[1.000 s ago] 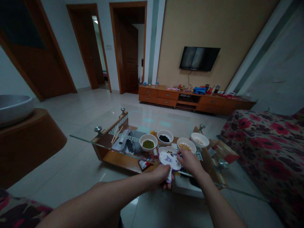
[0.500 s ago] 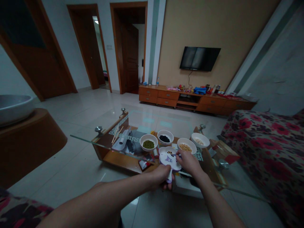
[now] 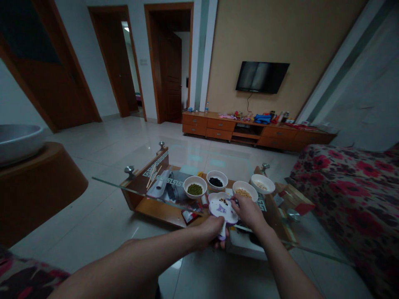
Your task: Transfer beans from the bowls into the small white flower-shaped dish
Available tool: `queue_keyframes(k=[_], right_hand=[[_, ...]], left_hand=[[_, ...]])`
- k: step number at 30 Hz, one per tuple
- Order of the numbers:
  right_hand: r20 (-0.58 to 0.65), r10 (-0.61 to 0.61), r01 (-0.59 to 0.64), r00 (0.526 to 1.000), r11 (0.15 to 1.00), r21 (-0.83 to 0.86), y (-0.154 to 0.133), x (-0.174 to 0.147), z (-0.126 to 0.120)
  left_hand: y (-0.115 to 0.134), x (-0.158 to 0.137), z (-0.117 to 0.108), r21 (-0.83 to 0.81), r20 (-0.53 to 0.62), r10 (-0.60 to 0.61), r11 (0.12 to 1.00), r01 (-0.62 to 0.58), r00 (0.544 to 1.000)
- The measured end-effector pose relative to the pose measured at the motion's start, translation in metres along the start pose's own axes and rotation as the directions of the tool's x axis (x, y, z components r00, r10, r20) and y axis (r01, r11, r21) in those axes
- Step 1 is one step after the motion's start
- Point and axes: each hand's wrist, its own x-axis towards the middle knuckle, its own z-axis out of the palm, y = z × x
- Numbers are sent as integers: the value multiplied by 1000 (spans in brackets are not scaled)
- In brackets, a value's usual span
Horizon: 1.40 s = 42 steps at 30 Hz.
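Note:
My left hand is closed round the handle of a white plate with a purple rim and a purple cartoon print. A few dark and pale beans lie on its far part. Over the plate's right side, my right hand pinches a thin small utensil, its tip near those beans; its exact kind is too small to tell. Beyond the plate stand white bowls: one of green mung beans, one of black beans, one of yellow soybeans, and one of pale pieces.
The bowls stand on a glass coffee table with metal knobs and a lower wooden shelf. Chopsticks lie at its left. A floral sofa is on the right, and a low TV cabinet stands along the far wall.
My right hand and the utensil have shifted very slightly by the beans on the plate. My left hand and the bowls stay in place.

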Motion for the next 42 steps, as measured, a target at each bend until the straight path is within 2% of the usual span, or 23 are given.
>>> queue_keyframes(k=[4,7,14,18,21,26,29,33,42], right_hand=[[-160,79,-83,984,996,-18,0,-3,-9],[-224,171,-182,959,983,-29,3,-3,-15],[-249,329,-346,911,938,-25,12,-3,-19],[-242,365,-380,899,925,-18,14,-2,-18],[-241,327,-342,914,939,-21,13,-1,-16],[-136,115,-114,984,993,17,12,2,-10],[-47,12,-9,999,999,48,12,2,-6],[36,-20,18,999,999,42,12,2,-4],[53,-41,39,998,998,47,12,1,-3]], left_hand=[[1,-3,0,-3,-10,-7,1000,7,1000],[2,-4,0,-5,-13,-4,1000,4,1000],[7,-8,2,11,-25,-8,1000,8,1000],[7,-8,3,1,-25,-2,1000,2,1000],[5,-6,2,-4,-20,1,1000,-1,1000],[4,-4,2,4,-27,-4,1000,4,1000],[4,-4,2,-4,-27,5,1000,-5,1000],[3,-4,2,-16,-21,3,1000,-4,1000],[3,-3,0,-23,-21,-8,1000,8,1000]])
